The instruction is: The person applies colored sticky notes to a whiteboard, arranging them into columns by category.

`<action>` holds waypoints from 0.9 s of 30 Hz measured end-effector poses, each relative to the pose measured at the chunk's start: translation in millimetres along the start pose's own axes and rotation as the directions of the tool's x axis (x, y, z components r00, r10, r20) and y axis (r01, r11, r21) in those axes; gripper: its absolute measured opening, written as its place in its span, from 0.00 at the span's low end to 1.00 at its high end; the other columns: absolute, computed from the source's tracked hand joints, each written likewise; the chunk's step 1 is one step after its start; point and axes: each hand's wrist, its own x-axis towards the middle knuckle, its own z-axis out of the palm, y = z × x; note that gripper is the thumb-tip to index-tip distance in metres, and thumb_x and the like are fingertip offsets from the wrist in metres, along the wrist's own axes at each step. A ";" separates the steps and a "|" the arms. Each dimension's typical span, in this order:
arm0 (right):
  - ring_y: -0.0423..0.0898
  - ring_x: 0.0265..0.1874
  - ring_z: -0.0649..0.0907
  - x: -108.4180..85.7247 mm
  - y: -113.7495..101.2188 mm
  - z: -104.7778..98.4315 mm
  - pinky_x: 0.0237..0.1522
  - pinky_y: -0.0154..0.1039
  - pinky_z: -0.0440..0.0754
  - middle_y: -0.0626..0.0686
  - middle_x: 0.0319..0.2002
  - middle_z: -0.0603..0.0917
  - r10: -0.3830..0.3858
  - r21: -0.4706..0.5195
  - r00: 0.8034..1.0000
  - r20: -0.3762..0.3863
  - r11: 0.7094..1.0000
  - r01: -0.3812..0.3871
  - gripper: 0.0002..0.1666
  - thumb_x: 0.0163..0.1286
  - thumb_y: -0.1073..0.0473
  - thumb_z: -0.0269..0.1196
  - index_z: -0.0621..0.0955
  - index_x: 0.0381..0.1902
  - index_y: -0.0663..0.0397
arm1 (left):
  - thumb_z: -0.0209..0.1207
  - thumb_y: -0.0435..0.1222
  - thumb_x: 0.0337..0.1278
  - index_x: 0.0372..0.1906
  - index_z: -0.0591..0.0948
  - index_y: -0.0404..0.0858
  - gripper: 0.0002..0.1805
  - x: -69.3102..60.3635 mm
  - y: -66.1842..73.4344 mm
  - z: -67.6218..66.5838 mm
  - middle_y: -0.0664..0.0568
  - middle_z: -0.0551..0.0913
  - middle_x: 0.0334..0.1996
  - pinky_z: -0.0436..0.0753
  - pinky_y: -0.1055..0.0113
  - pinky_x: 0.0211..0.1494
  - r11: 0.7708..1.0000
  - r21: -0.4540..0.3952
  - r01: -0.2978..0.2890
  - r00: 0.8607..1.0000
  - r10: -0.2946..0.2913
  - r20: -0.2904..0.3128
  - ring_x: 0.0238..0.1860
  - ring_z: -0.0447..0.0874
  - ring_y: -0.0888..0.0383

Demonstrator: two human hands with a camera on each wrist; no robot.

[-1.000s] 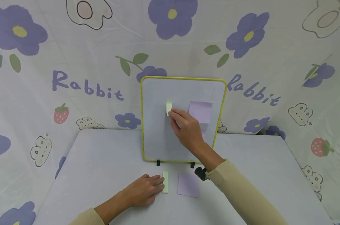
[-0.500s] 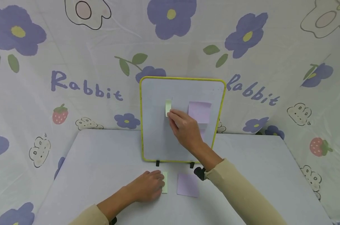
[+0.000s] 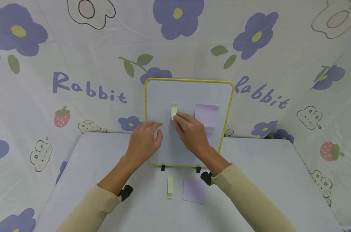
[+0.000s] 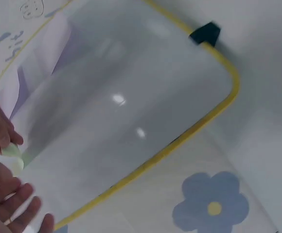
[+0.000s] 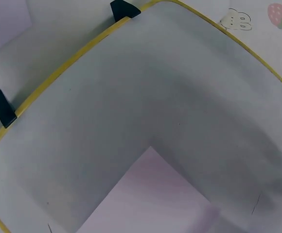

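A yellow-framed whiteboard (image 3: pixel 160 90) stands tilted back on the table. My right hand (image 3: pixel 191 132) pinches the lower end of a narrow green sticky note (image 3: pixel 174 107) that lies against the board. My left hand (image 3: pixel 144 140) is raised in front of the board's left side, fingers extended and holding nothing. In the left wrist view its fingers (image 4: pixel 19 208) are close to the curled green note. To the right, a purple sticky note (image 3: pixel 206 114) hangs on the board, its lower edge lifting off. More purple paper below it is partly hidden by my right hand.
On the table before the board lie a narrow green sticky-note pad (image 3: pixel 170 187) and a purple square pad (image 3: pixel 193 190). Two black feet, including the left foot (image 3: pixel 162 168), support the board. A patterned cloth (image 3: pixel 100 58) hangs behind the table.
My left hand has left the green pad on the table and risen to the board's left side. The green pad's top sheet now looks lifted. My right hand stays at the green note.
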 end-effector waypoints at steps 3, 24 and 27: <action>0.52 0.47 0.86 -0.4 0.7 0.3 0.47 0.44 0.84 0.58 0.46 0.87 0.001 -0.009 1.000 0.002 1.000 0.000 0.11 0.62 0.70 0.68 0.87 0.44 0.63 | 0.56 0.29 0.61 0.58 0.82 0.34 0.20 17.3 -1.3 -1.5 0.45 0.84 0.55 0.78 0.51 0.56 0.995 0.075 -0.065 0.997 0.067 -0.027 0.59 0.80 0.47; 0.55 0.53 0.84 -2.2 5.6 2.4 0.54 0.47 0.81 0.61 0.54 0.84 -0.052 -0.128 0.999 0.003 0.990 0.052 0.18 0.65 0.64 0.66 0.84 0.52 0.65 | 0.55 0.33 0.65 0.70 0.73 0.36 0.27 35.2 -12.1 16.6 0.51 0.68 0.73 0.59 0.39 0.72 0.910 0.315 -0.270 0.958 0.221 0.183 0.75 0.59 0.49; 0.57 0.63 0.77 -1.5 9.4 1.7 0.63 0.50 0.74 0.61 0.60 0.80 -0.103 -0.200 0.994 0.021 0.974 0.105 0.25 0.64 0.61 0.65 0.81 0.58 0.67 | 0.55 0.34 0.65 0.71 0.70 0.36 0.29 33.3 -12.8 18.0 0.51 0.65 0.74 0.59 0.38 0.71 0.900 0.340 -0.274 0.956 0.216 0.199 0.76 0.57 0.50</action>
